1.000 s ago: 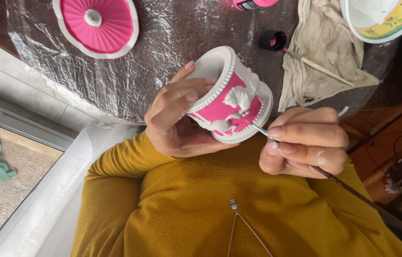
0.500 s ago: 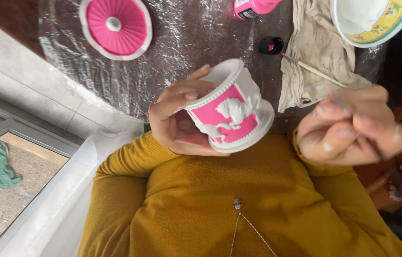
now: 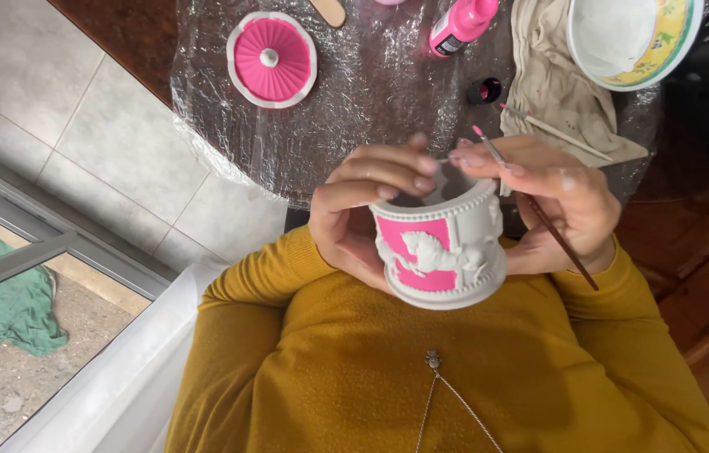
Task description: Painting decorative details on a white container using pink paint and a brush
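1. A round white ceramic pot with pink panels and a raised white horse figure [image 3: 443, 252] sits in the centre of the frame, lifted off the table and held just above the person's chest, its open mouth tipped toward the table.
2. The left hand [image 3: 363, 214] cups the pot from the left side; its fingers [image 3: 388, 178] curl closed over the rim, with the thumb side under the base, so it has a firm hold of the pot.
3. The right hand [image 3: 556, 205] lies against the pot's right side, its fingers pinched shut on a thin brown-handled paintbrush with a pink tip [image 3: 531, 201]. The brush runs from the pink tip near the upper middle down to the lower right, past the wrist.
4. Below the hands, a mustard-yellow knitted sweater [image 3: 422, 377] fills the lower frame, with a thin silver chain and pendant [image 3: 434, 362] lying on it.
5. Above the hands, a dark round table wrapped in crinkled clear plastic film [image 3: 354, 92] carries a round pink lid with a white rim and knob [image 3: 271, 59] at upper left.
6. A pink paint bottle [image 3: 462, 23] lies at the top centre, with a small black cap [image 3: 485, 90] just below it.
7. A beige cloth [image 3: 552, 84] lies at upper right, a second thin brush [image 3: 556, 130] resting on it, beside a white bowl with a yellow patterned rim [image 3: 627, 38].
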